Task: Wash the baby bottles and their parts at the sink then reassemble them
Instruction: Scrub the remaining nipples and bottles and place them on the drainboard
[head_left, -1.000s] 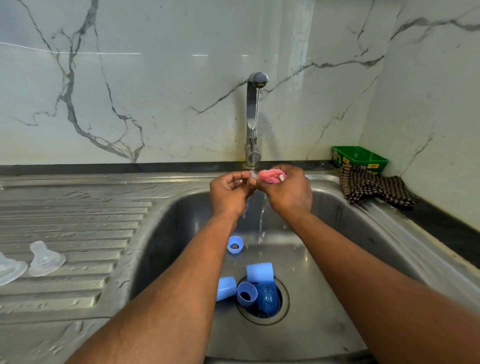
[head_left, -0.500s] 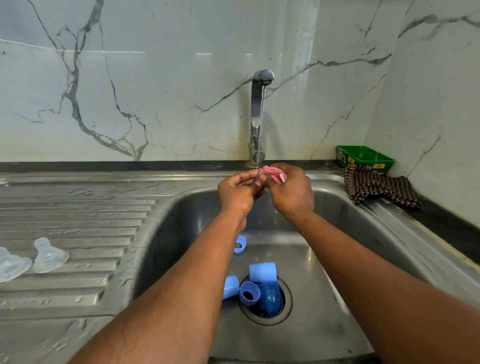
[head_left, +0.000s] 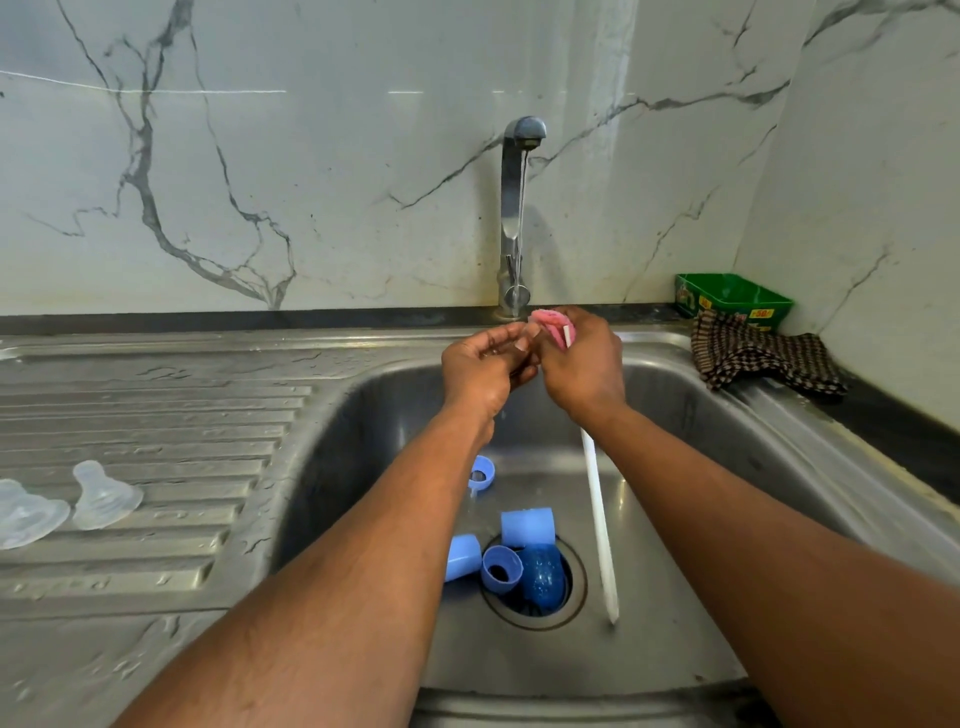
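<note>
My two hands meet under the running tap (head_left: 515, 208) at the back of the sink (head_left: 363, 415). My right hand (head_left: 584, 366) grips a brush with a pink sponge head (head_left: 548, 323); its white handle (head_left: 597, 514) slants down past my wrist. My left hand (head_left: 480, 366) has its fingers curled against the sponge and pinches something small, mostly hidden. On the sink floor lie light blue caps (head_left: 527, 527) (head_left: 462, 557), a blue ring (head_left: 501, 569), a dark blue bottle (head_left: 543, 577) over the drain and a small blue ring (head_left: 481, 473). Two clear nipples (head_left: 104, 496) (head_left: 26, 514) stand on the drainboard.
A green box (head_left: 732, 299) sits in the back right corner with a checked cloth (head_left: 763, 358) beside it on the sink's edge. The ribbed drainboard (head_left: 156, 415) at left is wet. Marble walls close the back and right.
Both hands stay together under the tap, shifting only slightly. The brush's white handle now shows below my right wrist.
</note>
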